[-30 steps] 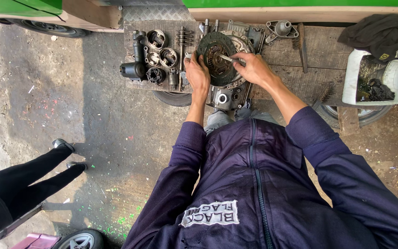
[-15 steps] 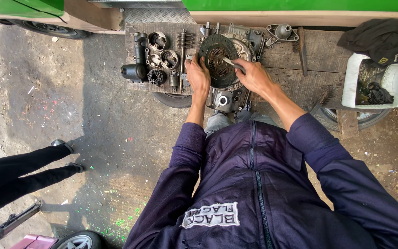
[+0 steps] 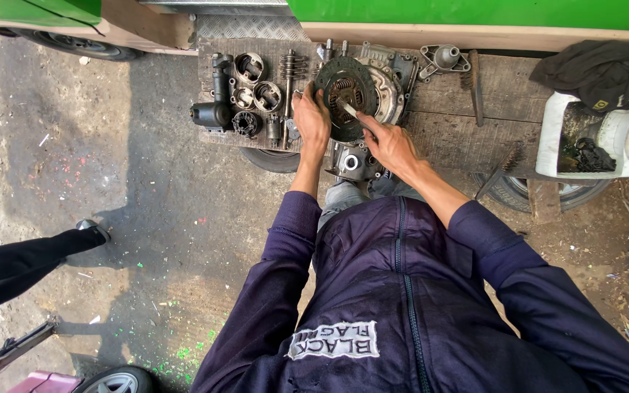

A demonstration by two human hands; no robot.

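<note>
Seen from the head camera, one round dark clutch disc (image 3: 345, 98) lies near the middle of the wooden board (image 3: 460, 135), partly over one pale metal housing (image 3: 387, 91). The left hand (image 3: 312, 120) rests on the disc's left rim with its fingers curled over the edge, gripping it. The right hand (image 3: 391, 145) comes in from the lower right, its fingers closed around one thin metal tool (image 3: 349, 110) whose tip points at the disc's centre.

Toward the board's left edge sit three round pistons (image 3: 249, 67), one black pipe-like part (image 3: 216, 98) and one upright shaft with a spring (image 3: 289, 69). One grey casting with a round boss (image 3: 442, 58) lies near the back edge, right of the housing, and one narrow flat bar (image 3: 475, 87) lies just beside it.

Off the board's right end stands one white plastic tub (image 3: 555, 138) holding dark oily bits, with one black cloth (image 3: 606, 69) draped over its top. Two tyres (image 3: 511, 193) show under the board's front edge. One green vehicle (image 3: 475, 13) runs along the back edge. Another person's dark leg and shoe (image 3: 92, 231) stand on the ground at left, well apart.
</note>
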